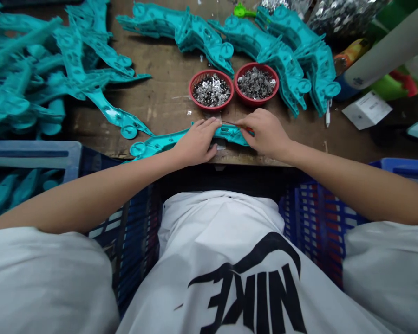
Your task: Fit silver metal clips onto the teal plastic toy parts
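We list one teal plastic moulding (pixel 158 144), lying crosswise between our hands: left hand (pixel 195 143) holding it, right hand (pixel 264 134) pinching a thin pick (pixel 235 124).

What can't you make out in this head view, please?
Head view:
Middle of the teal plastic piece: covered by the left hand and right hand.
Thin item in the right fingers: mostly hidden by them.
Silver bits in the red bowls: too small to tell shape.
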### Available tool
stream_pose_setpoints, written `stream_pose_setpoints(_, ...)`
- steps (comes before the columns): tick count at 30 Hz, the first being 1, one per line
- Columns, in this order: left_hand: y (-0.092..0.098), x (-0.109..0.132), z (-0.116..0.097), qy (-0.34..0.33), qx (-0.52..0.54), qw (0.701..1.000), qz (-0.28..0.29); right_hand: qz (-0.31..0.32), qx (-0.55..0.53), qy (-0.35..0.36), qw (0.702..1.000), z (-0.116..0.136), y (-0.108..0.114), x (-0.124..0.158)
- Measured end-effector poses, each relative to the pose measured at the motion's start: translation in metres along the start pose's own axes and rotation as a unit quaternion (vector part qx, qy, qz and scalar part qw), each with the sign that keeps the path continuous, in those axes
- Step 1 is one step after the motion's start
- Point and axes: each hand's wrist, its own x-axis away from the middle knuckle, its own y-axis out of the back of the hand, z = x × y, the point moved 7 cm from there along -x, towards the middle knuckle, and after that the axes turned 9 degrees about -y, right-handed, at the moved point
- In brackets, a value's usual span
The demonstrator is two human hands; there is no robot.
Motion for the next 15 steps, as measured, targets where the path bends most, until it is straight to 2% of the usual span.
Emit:
stream_pose_setpoints(5,0.001,-0.001,-0.002,-0.003,-0.010,1.000,0.013,-0.076,-0.077,-0.071,0.992,-0.016,0.007,-0.002)
stream_pose_setpoints(8,0.001,-0.003,-0.005,-0.001,-0.008,1.000,0.015,-0.091,-0.124,-0.096,0.983,-0.024,0.011,-0.009)
stream_pose_setpoints(12,-0.003,-0.002,-0.018,-0.012,0.001,1.000,0.015,-0.049,-0.090,-0.094,0.990,-0.023,0.015,-0.014)
stream_pose_setpoints(15,-0.007,0.000,-0.028,-0.020,0.005,1.000,0.010,0.000,-0.042,-0.060,0.997,-0.012,0.016,-0.010)
